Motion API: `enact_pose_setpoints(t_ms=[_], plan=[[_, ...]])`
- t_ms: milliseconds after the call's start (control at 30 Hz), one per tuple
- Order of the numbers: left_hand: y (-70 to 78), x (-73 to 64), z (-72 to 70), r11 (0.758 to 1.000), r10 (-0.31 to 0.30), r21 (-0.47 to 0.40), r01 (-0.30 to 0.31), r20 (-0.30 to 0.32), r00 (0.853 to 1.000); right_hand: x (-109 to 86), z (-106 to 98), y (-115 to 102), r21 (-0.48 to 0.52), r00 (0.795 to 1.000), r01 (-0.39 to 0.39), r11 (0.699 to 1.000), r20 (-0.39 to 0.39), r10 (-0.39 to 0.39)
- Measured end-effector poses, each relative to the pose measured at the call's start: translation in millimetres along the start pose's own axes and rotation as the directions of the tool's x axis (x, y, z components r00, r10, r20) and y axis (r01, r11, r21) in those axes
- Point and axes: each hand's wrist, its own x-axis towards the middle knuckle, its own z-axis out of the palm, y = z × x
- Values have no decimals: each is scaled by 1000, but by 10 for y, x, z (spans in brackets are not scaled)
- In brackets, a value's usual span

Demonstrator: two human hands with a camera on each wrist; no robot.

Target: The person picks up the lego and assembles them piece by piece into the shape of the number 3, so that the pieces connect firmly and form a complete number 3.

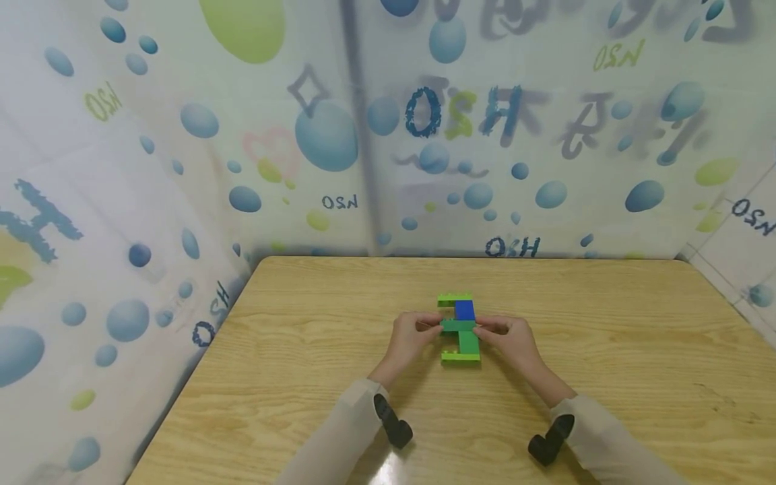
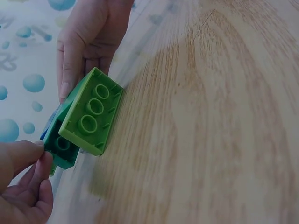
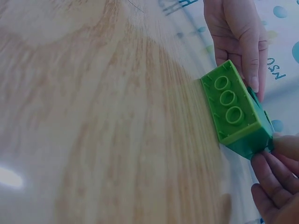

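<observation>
A joined build of toy building bricks lies on its side, at the middle of the table in the head view. It has lime green bricks [image 1: 461,358] at its near and far ends, a blue brick [image 1: 465,310] and dark green bricks [image 1: 468,341] between. From the left, my left hand [image 1: 407,339] pinches the end of the middle dark green brick [image 2: 60,151] between thumb and fingers. My right hand [image 1: 514,342] pinches the build's right side, where blue and dark green meet. In the right wrist view, the near lime green brick [image 3: 229,100] shows its hollow underside with round tubes.
The wooden table [image 1: 291,364] spreads around both hands. Behind it and at the sides hangs a pale wall covering [image 1: 424,195] printed with bubbles and letters. Black wrist straps [image 1: 393,421] sit over both light sleeves [image 1: 339,431].
</observation>
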Motion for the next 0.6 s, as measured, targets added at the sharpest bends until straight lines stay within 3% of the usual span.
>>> enact_pose_setpoints(t_ms=[600], plan=[[-78, 18, 3, 999, -24, -29, 25, 32, 999, 24, 32, 29, -40, 1000, -8, 999, 18, 9]])
